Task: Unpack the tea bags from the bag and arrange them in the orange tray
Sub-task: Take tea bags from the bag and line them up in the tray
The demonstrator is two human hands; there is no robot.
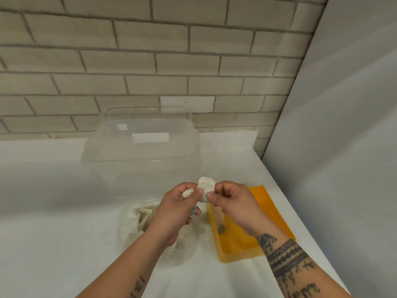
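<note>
The task looked barely begun: the flat orange plastic tray (pixel 268 214) held only one small dark item (pixel 221 228), too blurred to identify. Just left of the tray, the left hand (pixel 178 209) gripped a bunch of white tea bags (pixel 188 192). The right hand (pixel 232 203) pinched a single white paper tea bag (pixel 206 187) above the tray's far-left corner. The crumpled clear plastic bag (pixel 133 218), further left, looked well stocked.

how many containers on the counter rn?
3: a clear plastic tub at the back, a clear plastic bag of tea bags under the left hand, a rectangular orange tray at right. None obviously hidden.
</note>
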